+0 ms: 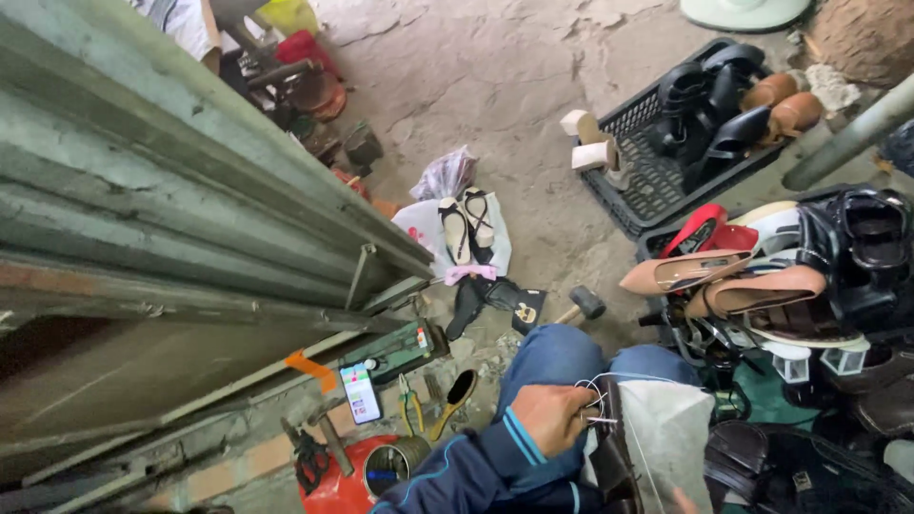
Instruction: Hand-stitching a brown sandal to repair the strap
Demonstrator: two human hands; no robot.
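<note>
Dark shoe [617, 457] on lap, left hand [552, 417] stitching.

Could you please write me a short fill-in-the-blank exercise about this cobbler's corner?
1. The left hand pinches a thin needle and white ____.
2. The hammer lies on the ground just beyond the person's ____.
3. The black crate holds mostly ____ shoes.
4. The phone lies with its screen ____.

Missing words: thread; knee; black; lit
</note>
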